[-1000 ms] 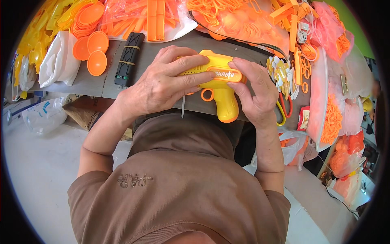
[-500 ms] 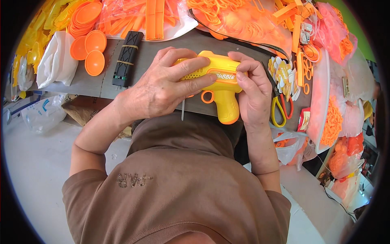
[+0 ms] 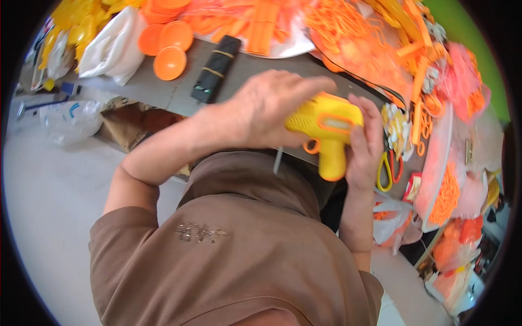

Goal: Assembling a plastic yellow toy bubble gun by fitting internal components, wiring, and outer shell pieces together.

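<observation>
A yellow toy bubble gun [image 3: 331, 157] with orange trim and an orange trigger ring is held up over the bench's near edge, its handle pointing down. At the gun's right, rear end, my right hand [image 3: 365, 141] is closed around the body, thumb on the near side. Against the gun's left, front end lies my left hand [image 3: 272, 108], one digit stretched along the top. Motion smears that hand, and its other fingers are hidden. Below it a thin white strip [image 3: 278, 160] hangs down; where it is attached is hidden.
On the grey bench lie a black bar [image 3: 216, 70] with rubber bands, orange cups [image 3: 169, 63] and a white bag [image 3: 114, 49]. To the right are stickers [image 3: 397, 127], scissors [image 3: 385, 174] and a tray edge [image 3: 435, 163] beside orange loops. Orange parts [image 3: 263, 27] crowd the back.
The view has swung, so the scene sits differently. My left hand's fingers have come off the gun's near face, and the gun is tilted more. My right hand keeps its hold.
</observation>
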Motion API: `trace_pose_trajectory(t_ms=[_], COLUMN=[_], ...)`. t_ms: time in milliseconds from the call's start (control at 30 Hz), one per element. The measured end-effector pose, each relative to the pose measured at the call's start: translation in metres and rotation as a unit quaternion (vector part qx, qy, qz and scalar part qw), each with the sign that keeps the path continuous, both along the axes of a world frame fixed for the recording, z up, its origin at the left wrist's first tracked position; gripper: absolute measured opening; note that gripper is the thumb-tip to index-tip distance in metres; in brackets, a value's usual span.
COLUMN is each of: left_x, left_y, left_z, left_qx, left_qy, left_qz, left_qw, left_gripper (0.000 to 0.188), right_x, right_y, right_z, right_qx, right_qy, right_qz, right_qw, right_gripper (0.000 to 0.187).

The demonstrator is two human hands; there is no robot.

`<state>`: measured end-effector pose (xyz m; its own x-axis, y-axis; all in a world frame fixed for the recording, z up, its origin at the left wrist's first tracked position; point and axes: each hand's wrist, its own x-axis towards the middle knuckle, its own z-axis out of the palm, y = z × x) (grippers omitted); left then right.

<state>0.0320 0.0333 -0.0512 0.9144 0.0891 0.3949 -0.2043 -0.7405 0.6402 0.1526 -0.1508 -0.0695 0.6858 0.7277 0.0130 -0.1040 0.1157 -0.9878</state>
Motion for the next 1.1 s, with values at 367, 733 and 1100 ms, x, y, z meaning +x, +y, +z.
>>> trace_pose_trajectory(t_ms=[367,733,1100], left_x=[-0.106,-0.292,-0.261], left_y=[-0.021,0.067,0.090], left_z=[-0.006,-0.156,-0.221], left_qx=[-0.268,-0.586,-0.340], left_qy=[0.138,0.296,0.241], left_qz=[-0.022,0.379,0.581], left_qw=[0.953,0.652,0.698], left_gripper=[0.071,0.055,0.042], right_x=[-0.056,-0.087,-0.048], right_y=[0.010,0.042,0.011], right_z=[0.025,-0.004,0.015], right_qx=[-0.026,-0.054,-0.096], right_qy=[-0.374,-0.386,-0.315], right_qz=[0.258,0.386,0.297], right_qw=[0.891,0.836,0.896], right_gripper=[0.065,0.049,0.042])
